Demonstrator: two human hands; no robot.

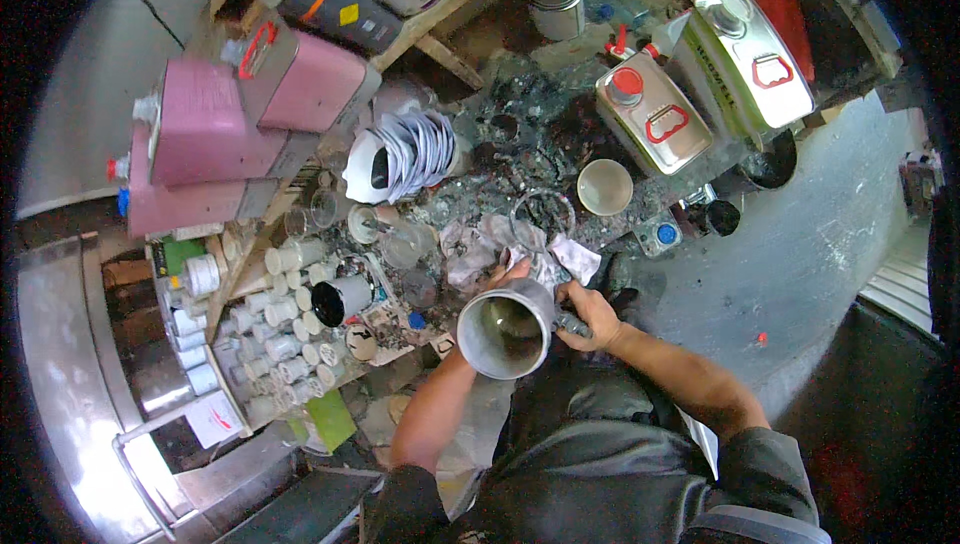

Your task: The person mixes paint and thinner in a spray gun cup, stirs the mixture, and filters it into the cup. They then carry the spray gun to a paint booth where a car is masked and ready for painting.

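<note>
In the head view, you are holding the grey cup (503, 332) in front of your apron (600, 444), its open mouth facing up toward you. Your right hand (592, 320) is closing around a grey handle-like part at the cup's side. Your left hand (514, 272) is mostly hiding behind the far rim; it seems to be steadying the cup, but you cannot tell how tightly its fingers are closing.

As for progress, the cup is already sitting in hand, while a dull brownish film or liquid is showing inside, so emptying or cleaning seems unfinished. The crumpled cloth (478, 254) is lying just beyond your left hand, and a pale beige cup (605, 188) is standing farther back on the stained bench (545, 109).
</note>
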